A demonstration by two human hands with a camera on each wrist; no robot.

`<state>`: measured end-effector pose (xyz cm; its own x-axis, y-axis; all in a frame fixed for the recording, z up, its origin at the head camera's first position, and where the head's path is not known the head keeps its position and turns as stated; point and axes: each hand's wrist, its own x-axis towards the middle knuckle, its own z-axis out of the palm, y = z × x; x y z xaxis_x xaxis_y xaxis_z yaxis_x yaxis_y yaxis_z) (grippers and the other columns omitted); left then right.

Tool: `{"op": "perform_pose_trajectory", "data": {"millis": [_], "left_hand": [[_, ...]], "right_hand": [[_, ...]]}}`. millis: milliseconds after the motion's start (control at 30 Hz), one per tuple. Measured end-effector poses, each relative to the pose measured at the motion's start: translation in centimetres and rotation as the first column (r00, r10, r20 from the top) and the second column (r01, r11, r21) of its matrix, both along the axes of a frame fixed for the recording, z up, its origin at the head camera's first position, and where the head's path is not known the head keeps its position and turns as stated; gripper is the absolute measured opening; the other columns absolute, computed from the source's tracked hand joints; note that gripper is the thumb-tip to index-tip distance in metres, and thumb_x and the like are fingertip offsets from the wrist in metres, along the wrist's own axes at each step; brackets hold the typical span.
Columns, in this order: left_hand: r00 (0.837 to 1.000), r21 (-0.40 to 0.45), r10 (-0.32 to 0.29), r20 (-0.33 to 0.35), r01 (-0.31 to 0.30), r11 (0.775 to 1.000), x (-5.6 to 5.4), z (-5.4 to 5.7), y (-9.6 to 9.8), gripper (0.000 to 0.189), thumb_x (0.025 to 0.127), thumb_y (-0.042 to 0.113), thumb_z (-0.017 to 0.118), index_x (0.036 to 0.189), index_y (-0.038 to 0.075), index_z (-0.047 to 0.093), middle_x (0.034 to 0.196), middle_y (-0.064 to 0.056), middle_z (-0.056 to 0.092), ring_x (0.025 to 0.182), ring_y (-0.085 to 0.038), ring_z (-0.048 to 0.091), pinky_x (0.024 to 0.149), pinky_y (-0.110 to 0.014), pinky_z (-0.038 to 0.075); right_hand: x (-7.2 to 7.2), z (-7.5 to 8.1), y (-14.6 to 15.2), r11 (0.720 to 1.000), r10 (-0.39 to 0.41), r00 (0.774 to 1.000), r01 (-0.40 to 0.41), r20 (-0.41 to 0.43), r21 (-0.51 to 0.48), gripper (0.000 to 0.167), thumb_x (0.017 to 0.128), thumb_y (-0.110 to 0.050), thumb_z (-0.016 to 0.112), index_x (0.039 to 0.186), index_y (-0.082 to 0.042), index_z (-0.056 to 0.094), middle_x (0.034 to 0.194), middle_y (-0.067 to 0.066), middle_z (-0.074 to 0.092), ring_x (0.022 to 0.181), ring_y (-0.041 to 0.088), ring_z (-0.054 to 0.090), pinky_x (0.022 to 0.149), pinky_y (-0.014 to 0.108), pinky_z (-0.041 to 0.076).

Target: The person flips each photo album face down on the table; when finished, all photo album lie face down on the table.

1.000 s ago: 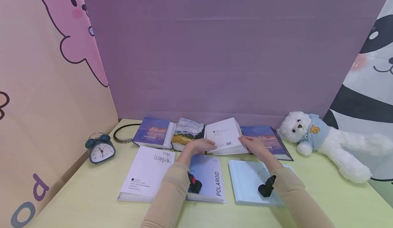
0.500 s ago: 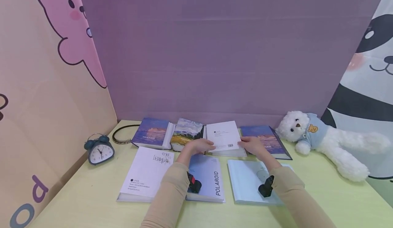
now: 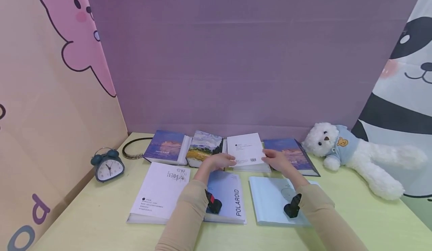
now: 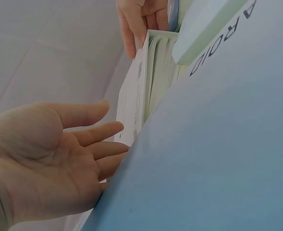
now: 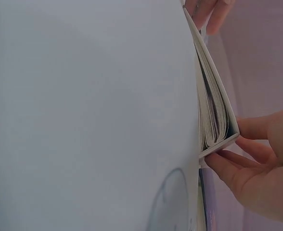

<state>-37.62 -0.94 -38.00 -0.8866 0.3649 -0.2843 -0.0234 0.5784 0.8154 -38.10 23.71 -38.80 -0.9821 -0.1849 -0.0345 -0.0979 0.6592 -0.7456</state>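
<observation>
Album (image 3: pixel 244 146), thick, white and rectangular, is flanked by the right hand (image 3: pixel 278 161) gripping its near corner and the left hand (image 3: pixel 216 162), fingers loosely extended, presumably steadying both sides.

Blue alarm clock (image 3: pixel 109 168), black headband (image 3: pixel 135 156) near it, white plush toy (image 3: pixel 359 157)

Head camera faces forward and down over the table (image 3: pixel 84 213); 2 close wrist views share the back-row white book (image 3: pixel 245 148).
</observation>
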Motion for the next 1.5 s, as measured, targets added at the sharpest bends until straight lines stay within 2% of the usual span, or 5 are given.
{"op": "perform_pose_trajectory", "data": {"millis": [300,533,900,1167,1500], "left_hand": [[1.0,0.003,0.011,-0.012,-0.011,1.0,-0.3,-0.1,-0.6,0.045,0.095,0.029,0.055,0.138,0.019,0.049,0.147,-0.007,0.04,0.133,-0.029,0.04,0.105,-0.046,0.038],[1.0,0.079,0.007,-0.013,-0.006,0.997,0.1,0.7,-0.9,0.047,0.096,0.027,0.054,0.14,0.012,0.045,0.145,-0.009,0.041,0.133,-0.028,0.039,0.106,-0.047,0.038],[0.986,0.092,-0.019,-0.163,0.034,0.995,0.7,2.8,-3.2,0.047,0.097,0.034,0.052,0.139,0.014,0.046,0.142,-0.011,0.046,0.124,-0.029,0.051,0.104,-0.045,0.041],[0.928,0.161,0.094,-0.36,-0.038,0.986,0.6,2.4,-5.8,0.039,0.096,0.03,0.053,0.132,0.015,0.053,0.128,-0.009,0.057,0.12,-0.026,0.052,0.095,-0.041,0.047],[0.87,0.299,0.286,-0.403,-0.17,0.939,0.7,0.7,-8.9,0.038,0.095,0.022,0.057,0.132,0.013,0.054,0.122,-0.011,0.061,0.114,-0.027,0.056,0.092,-0.04,0.05]], "right_hand": [[-0.1,-0.1,-0.6,1.0,-0.015,1.0,0.015,-0.009,0.003,0.052,0.098,-0.02,0.049,0.143,0.002,0.034,0.144,0.026,0.037,0.132,0.042,0.035,0.105,0.052,0.036],[0.2,0.7,-0.8,0.999,-0.043,0.993,0.046,-0.114,0.028,0.042,0.095,-0.013,0.052,0.13,0.009,0.048,0.131,0.03,0.049,0.118,0.044,0.048,0.095,0.051,0.046],[-0.3,2.5,-3.4,0.998,-0.043,0.965,0.032,-0.259,-0.046,0.04,0.095,-0.021,0.055,0.13,-0.001,0.054,0.131,0.023,0.054,0.12,0.039,0.051,0.096,0.051,0.045],[-0.4,2.4,-6.5,0.99,0.046,0.936,-0.09,-0.349,-0.11,0.035,0.093,-0.018,0.059,0.124,-0.001,0.058,0.123,0.023,0.059,0.117,0.037,0.055,0.091,0.048,0.05],[-0.7,2.2,-10.4,0.983,0.081,0.931,-0.133,-0.355,-0.124,0.035,0.091,-0.017,0.062,0.121,0.001,0.059,0.12,0.023,0.061,0.112,0.037,0.058,0.091,0.045,0.051]]}}
